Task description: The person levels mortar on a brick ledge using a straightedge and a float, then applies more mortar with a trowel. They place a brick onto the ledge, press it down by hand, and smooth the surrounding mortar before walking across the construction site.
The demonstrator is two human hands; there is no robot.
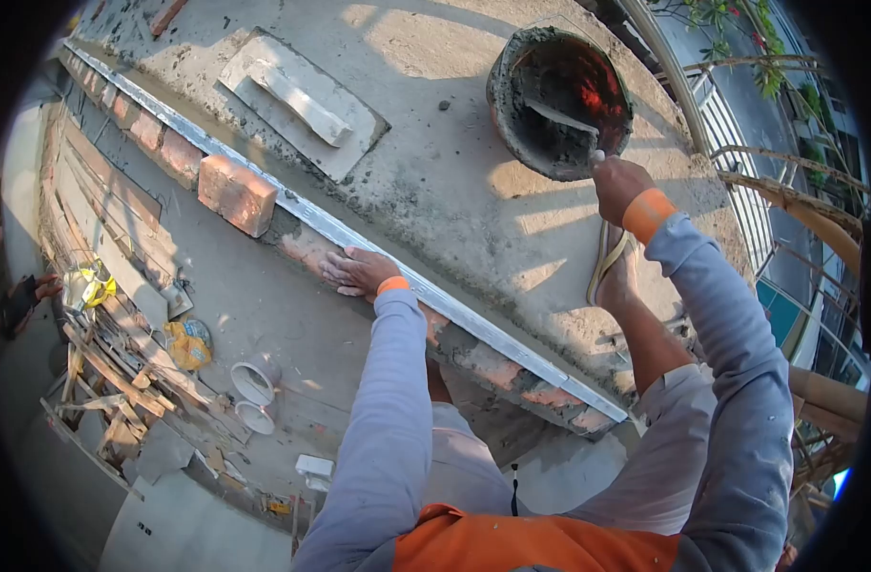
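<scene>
My right hand [618, 189] is closed around the handle of a trowel [561, 116], whose blade dips into a round dark bucket [512, 143]. Wet grey mortar coats the bucket's inside and rim. My left hand [361, 273] lies with fingers stretched out on top of a low brick wall [497, 365], holding nothing. Farther along the wall, a single reddish brick [237, 195] sits above the course, apart from my left hand. A long pale metal straightedge [335, 229] runs along the wall's edge beside my left hand.
A mortar-stained float [297, 103] lies on the concrete slab [426, 57]. Below the wall, at left, are scrap planks [121, 353], a yellow bag [187, 345] and a white bucket [254, 381]. A person [30, 303] is at far left. A railing [669, 71] borders the right.
</scene>
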